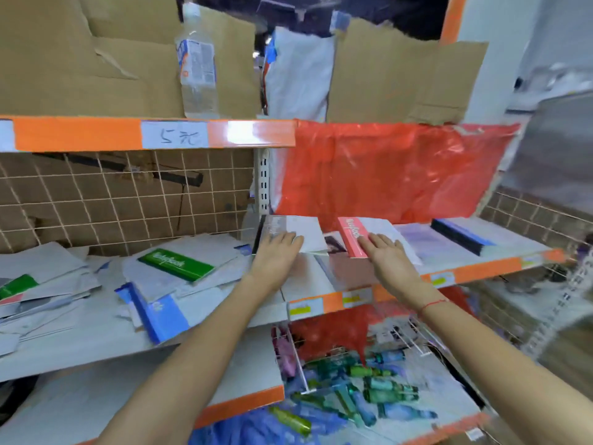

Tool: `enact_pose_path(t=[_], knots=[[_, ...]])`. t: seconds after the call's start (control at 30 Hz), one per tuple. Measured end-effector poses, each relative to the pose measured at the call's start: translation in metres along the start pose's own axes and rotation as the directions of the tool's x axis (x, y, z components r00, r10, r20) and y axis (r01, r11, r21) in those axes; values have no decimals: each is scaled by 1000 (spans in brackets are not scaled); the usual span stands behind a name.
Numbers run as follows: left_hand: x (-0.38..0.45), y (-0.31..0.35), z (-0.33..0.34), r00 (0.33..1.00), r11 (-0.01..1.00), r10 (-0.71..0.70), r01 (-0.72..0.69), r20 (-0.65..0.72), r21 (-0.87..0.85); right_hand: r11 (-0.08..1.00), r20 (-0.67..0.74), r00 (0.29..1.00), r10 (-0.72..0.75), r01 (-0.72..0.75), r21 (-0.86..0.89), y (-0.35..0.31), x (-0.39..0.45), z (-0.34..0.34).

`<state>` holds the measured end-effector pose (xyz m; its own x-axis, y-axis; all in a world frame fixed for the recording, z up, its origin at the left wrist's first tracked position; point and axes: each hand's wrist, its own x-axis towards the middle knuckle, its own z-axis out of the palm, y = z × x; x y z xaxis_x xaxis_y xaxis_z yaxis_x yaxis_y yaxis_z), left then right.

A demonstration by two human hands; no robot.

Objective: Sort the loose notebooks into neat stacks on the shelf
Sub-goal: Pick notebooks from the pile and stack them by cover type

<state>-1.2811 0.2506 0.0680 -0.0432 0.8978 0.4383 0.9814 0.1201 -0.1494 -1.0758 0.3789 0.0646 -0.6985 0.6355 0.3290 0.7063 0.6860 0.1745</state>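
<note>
Two bare forearms reach forward from the bottom of the view toward a shop shelf [481,271] with an orange front edge. Below them, a lower shelf holds a jumble of green and blue bottles [369,390].

The left hand [276,252] lies flat, fingers straight and together, on a grey-spined notebook [298,232] at the left end of the shelf. The right hand [385,255], with a red string at its wrist, lies flat with straight fingers on a pink-spined notebook [356,237] just beside it.

Further right on the same shelf sits a neat blue-spined stack [462,236]. To the left, a lower shelf carries a loose heap of notebooks [160,277], one with a green spine [176,264].

Behind hangs red plastic sheeting [385,171]; above stand cardboard [80,59] and a clear bottle [197,62].
</note>
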Motion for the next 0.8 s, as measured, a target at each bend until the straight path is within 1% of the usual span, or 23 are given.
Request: enact_pose_path(t=[0.03, 0.13, 0.23, 0.33, 0.4, 0.47, 0.53, 0.63, 0.7, 0.8], knots=[[9, 21, 3, 1000, 999, 3, -3, 9, -38, 1000, 8, 1000, 20, -20, -7, 19, -10, 0], [26, 78, 5, 999, 997, 38, -38, 2, -71, 997, 59, 995, 82, -81, -20, 68, -40, -5], [45, 119, 14, 996, 995, 85, -84, -1, -59, 992, 67, 990, 122, -120, -31, 110, -67, -8], [61, 152, 19, 993, 992, 120, -120, 18, -37, 989, 47, 989, 143, -144, 18, 152, -88, -2], [74, 169, 24, 990, 990, 135, -134, 35, -37, 984, 17, 986, 163, -164, 75, 176, -100, 4], [88, 181, 31, 983, 982, 180, -178, 34, -59, 978, -4, 981, 193, -192, 78, 196, -106, 13], [107, 190, 46, 976, 976, 216, -215, 29, -23, 975, -23, 976, 216, -214, 61, 215, -107, 24], [134, 206, 60, 982, 984, 176, -176, 63, -2, 974, -37, 973, 226, -224, 38, 241, -105, 40], [149, 222, 64, 977, 980, 199, -196, 74, -45, 972, -33, 971, 236, -236, 11, 258, -99, 50], [178, 238, 76, 980, 980, 197, -195, 32, -48, 973, -36, 972, 231, -231, -7, 285, -85, 59]])
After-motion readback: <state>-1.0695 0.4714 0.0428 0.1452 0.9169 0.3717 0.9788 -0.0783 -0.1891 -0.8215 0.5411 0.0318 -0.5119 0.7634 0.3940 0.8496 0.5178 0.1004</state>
